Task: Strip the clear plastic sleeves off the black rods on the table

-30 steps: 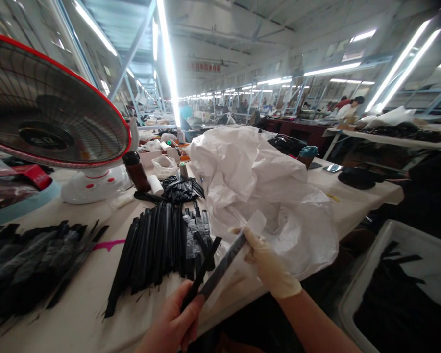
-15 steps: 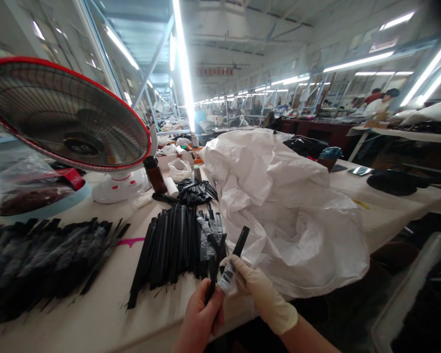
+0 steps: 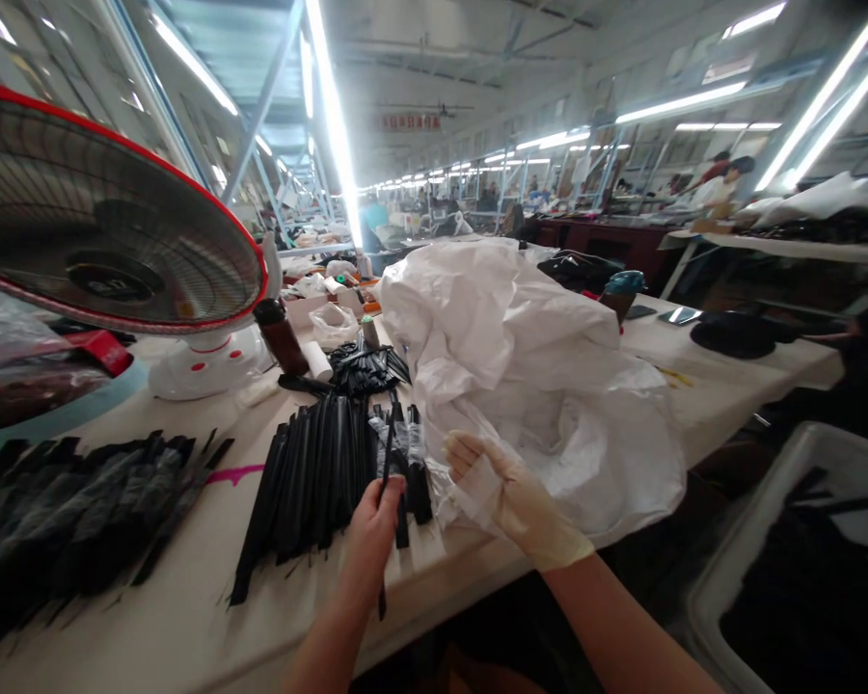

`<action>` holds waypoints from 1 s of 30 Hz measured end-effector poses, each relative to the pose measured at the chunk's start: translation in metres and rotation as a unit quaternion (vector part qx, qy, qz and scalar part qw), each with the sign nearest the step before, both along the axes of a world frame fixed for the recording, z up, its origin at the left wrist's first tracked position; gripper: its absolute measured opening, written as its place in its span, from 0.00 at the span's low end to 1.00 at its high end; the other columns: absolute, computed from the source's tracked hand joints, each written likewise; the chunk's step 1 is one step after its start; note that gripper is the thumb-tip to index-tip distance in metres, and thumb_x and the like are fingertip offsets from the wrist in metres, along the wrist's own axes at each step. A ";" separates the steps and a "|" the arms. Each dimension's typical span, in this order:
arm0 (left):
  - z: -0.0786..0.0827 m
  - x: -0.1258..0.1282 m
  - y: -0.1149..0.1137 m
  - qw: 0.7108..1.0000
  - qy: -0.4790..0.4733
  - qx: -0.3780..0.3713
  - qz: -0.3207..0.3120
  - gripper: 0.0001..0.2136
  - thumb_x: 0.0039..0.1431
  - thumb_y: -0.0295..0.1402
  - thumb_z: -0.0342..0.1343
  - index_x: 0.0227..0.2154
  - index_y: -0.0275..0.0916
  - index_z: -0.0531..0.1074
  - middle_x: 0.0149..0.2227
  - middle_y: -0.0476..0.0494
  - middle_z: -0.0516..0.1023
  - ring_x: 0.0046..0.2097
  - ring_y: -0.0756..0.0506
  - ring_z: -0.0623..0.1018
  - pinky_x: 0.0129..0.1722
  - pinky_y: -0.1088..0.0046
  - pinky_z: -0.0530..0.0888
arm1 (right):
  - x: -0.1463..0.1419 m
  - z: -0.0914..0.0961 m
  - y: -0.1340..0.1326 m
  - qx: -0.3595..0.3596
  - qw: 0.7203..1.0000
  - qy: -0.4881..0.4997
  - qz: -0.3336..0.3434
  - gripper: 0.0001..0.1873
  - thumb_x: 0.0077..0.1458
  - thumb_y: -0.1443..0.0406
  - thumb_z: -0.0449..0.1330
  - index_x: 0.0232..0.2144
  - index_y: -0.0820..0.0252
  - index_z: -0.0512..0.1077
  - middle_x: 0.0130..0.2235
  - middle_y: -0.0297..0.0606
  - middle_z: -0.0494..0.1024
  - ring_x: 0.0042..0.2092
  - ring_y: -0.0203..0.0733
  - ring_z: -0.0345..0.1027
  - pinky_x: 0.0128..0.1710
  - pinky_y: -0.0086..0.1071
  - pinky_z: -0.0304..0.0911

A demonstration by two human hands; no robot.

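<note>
My left hand (image 3: 376,516) is bare and closed around a thin black strip (image 3: 386,453), which stands nearly upright and pokes out below the fist. My right hand (image 3: 510,496) wears a pale glove, its fingers bent around what looks like a translucent piece of film (image 3: 479,490). It is beside a large crumpled white plastic sack (image 3: 542,337). Just beyond my left hand, a row of black strips (image 3: 311,482) lies side by side on the table. At its right end are strips with clear, wrinkled wrapping (image 3: 409,439).
A red-rimmed fan (image 3: 209,357) stands at left on the pale table (image 3: 188,598). More wrapped black strips (image 3: 79,520) lie left. Behind the row are a brown bottle (image 3: 281,337) and a black bundle (image 3: 368,368). A bin (image 3: 723,549) with black pieces is at lower right.
The black strip with clear wrapping has left my right hand. My hands have moved apart, the left holding one black strip upright. The whole view has shifted slightly.
</note>
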State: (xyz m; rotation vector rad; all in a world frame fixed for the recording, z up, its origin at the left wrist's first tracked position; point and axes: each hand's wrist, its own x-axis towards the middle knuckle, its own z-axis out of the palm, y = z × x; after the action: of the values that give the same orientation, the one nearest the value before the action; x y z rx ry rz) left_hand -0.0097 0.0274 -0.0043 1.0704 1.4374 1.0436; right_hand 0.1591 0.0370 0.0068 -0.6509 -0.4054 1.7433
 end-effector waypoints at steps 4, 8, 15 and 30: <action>0.009 0.015 -0.024 0.996 -0.065 -0.030 -0.050 0.22 0.44 0.50 0.59 0.35 0.36 0.69 0.18 0.59 0.59 0.17 0.57 0.55 0.16 0.80 0.51 | -0.015 -0.001 -0.005 0.021 1.000 0.000 -0.007 0.17 0.48 0.55 0.63 0.39 0.56 0.76 0.47 0.38 0.78 0.52 0.42 0.68 0.51 0.35 0.62; 0.015 0.019 -0.023 0.995 -0.083 -0.012 -0.046 0.18 0.41 0.45 0.63 0.28 0.38 0.66 0.19 0.58 0.61 0.17 0.58 0.54 0.17 0.80 0.51 | -0.018 0.006 -0.020 0.068 0.993 -0.097 0.020 0.21 0.46 0.53 0.65 0.41 0.56 0.75 0.45 0.39 0.78 0.48 0.44 0.69 0.49 0.36 0.61; 0.024 0.001 -0.041 0.991 -0.076 0.011 -0.111 0.23 0.53 0.53 0.50 0.36 0.35 0.71 0.25 0.51 0.70 0.18 0.56 0.57 0.18 0.78 0.51 | -0.002 0.003 -0.020 0.062 0.950 -0.296 -0.073 0.21 0.44 0.52 0.66 0.15 0.60 0.67 0.18 0.28 0.64 0.23 0.31 0.56 0.25 0.29 0.54; 0.026 -0.040 -0.050 0.895 0.379 0.164 -0.167 0.16 0.59 0.41 0.49 0.43 0.39 0.74 0.41 0.37 0.79 0.43 0.37 0.77 0.42 0.63 0.70 | 0.008 0.010 -0.014 0.072 0.953 -0.293 -0.036 0.22 0.47 0.51 0.64 0.15 0.60 0.65 0.17 0.27 0.60 0.21 0.30 0.50 0.22 0.29 0.47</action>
State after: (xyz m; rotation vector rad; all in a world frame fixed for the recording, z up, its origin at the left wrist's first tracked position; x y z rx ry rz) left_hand -0.0502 -0.0223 0.0213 2.0510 1.6006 0.6391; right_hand 0.1672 0.0235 0.0171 -1.0617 -0.8975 1.4110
